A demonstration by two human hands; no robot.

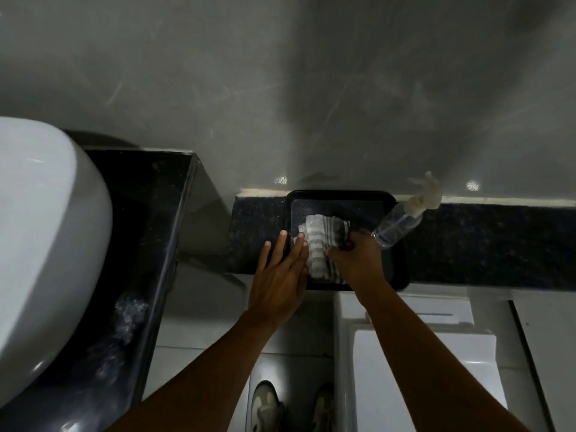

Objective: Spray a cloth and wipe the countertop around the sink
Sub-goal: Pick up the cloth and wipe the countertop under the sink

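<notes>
A grey-and-white striped cloth (321, 244) lies folded in a black tray (339, 198) on a dark speckled ledge (486, 241). My right hand (352, 254) is closed on the cloth's right side. Flat with its fingers spread, my left hand (280, 275) rests on the tray's left rim, fingertips touching the cloth. A clear spray bottle (399, 227) with a pale trigger head stands tilted at the tray's right edge. The white sink basin (43, 244) sits on a black countertop (140, 219) at the left.
A grey wall (280, 88) rises behind the ledge. A white toilet cistern (420, 369) stands below the ledge on the right. White floor tiles and my shoes (268, 406) show at the bottom. Wet smears mark the countertop beside the basin.
</notes>
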